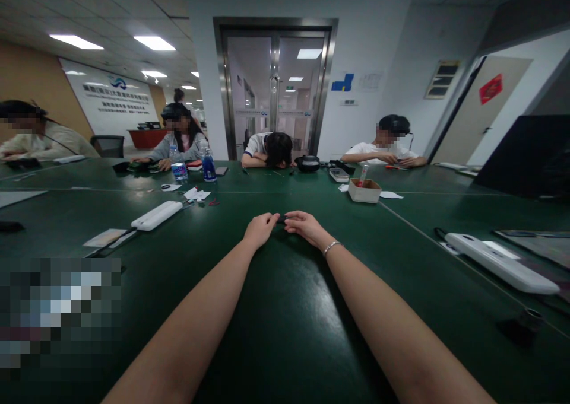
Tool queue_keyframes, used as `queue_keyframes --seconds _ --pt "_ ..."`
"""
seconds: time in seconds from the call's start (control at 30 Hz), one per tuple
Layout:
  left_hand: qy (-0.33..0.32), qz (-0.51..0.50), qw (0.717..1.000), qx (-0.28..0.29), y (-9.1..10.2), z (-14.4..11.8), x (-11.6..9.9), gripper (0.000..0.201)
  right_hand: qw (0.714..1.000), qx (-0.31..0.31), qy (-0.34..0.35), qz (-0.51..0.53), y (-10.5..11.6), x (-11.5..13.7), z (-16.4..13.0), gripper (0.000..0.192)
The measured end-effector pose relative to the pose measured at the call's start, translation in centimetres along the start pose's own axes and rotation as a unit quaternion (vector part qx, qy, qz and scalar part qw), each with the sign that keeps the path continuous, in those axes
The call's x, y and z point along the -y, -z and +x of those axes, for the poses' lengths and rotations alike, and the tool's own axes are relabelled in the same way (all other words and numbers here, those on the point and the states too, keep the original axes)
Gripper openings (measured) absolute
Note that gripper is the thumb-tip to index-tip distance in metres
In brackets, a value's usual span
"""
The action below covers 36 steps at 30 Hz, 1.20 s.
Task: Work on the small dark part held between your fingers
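Both my arms reach forward over the dark green table [285, 309]. Between my hands is a small black object [281, 219], too small and too covered by fingers to name. My left hand [260, 228] pinches its left end between thumb and fingers. The right end is gripped by my right hand [306, 226], with a silver bracelet [332, 247] on that wrist. The fingertips of the two hands are close together, just above or on the tabletop; I cannot tell which.
A white power strip [157, 215] lies to the left, another power strip [501, 261] to the right. Beyond my hands stand a small cardboard box [364, 191], two bottles [208, 166] and paper scraps [196, 194]. Several people sit along the far side, one person [269, 150] head down.
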<state>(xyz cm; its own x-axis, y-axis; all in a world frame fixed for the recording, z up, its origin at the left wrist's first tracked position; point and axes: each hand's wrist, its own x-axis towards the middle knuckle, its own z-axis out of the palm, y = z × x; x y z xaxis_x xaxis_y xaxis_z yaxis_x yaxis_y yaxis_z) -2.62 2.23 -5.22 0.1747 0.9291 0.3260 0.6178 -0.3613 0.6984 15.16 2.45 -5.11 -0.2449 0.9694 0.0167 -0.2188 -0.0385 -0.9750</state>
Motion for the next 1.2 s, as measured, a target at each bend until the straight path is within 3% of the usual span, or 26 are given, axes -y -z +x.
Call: queue_keyframes --seconds 0.27,0.4,0.6,0.77,0.9,1.2 --pt "-0.044 -0.033 0.998 -0.026 -0.5 0.5 0.4 0.027 1.000 -0.006 0.000 0.013 0.1 -0.3 0.4 0.016" --pt "-0.063 -0.100 0.992 -0.048 -0.8 0.8 0.8 0.014 1.000 -0.013 0.002 0.016 0.1 -0.3 0.4 0.015" --pt "-0.045 -0.171 0.984 -0.005 -1.1 0.7 1.4 0.023 1.000 -0.014 0.003 0.016 0.0 -0.3 0.3 0.011" --pt "-0.058 -0.151 0.986 -0.032 -1.2 0.8 1.4 0.017 1.000 -0.012 0.003 0.023 0.0 -0.3 0.4 0.011" --pt "-0.028 -0.167 0.986 0.000 -1.4 0.9 1.5 0.021 1.000 -0.009 0.004 0.025 0.1 -0.3 0.5 0.013" --pt "-0.011 -0.167 0.986 -0.001 -1.4 1.0 1.5 0.021 1.000 0.002 0.005 0.021 0.1 -0.3 0.4 0.015"
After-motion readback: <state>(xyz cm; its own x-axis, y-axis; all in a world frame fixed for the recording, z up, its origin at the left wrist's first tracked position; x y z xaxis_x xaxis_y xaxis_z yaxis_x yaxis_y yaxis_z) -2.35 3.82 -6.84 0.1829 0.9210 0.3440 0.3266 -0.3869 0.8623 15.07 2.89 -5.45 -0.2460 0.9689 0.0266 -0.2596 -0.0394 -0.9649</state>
